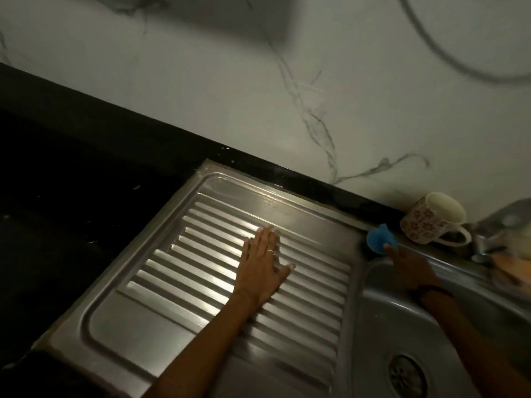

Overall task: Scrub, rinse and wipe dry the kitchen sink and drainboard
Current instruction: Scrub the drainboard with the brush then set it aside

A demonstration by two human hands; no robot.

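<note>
A stainless steel drainboard [161, 285] with raised ribs fills the middle of the view. My left hand [263, 261] lies flat on the ribs, fingers straight and together, a ring on one finger. To the right is the sink basin [385, 317] with its round drain strainer [408, 374] at the bottom. My right hand [409, 267] reaches over the basin's back corner and holds a blue scrubber [380, 238] against the steel rim there.
A floral mug [431, 222] lies tilted on the back ledge, right of the scrubber. A blurred tap base [500, 222] and an orange item [508, 265] sit at the far right. Black countertop [71, 168] lies left; a marble-patterned wall [258, 96] rises behind.
</note>
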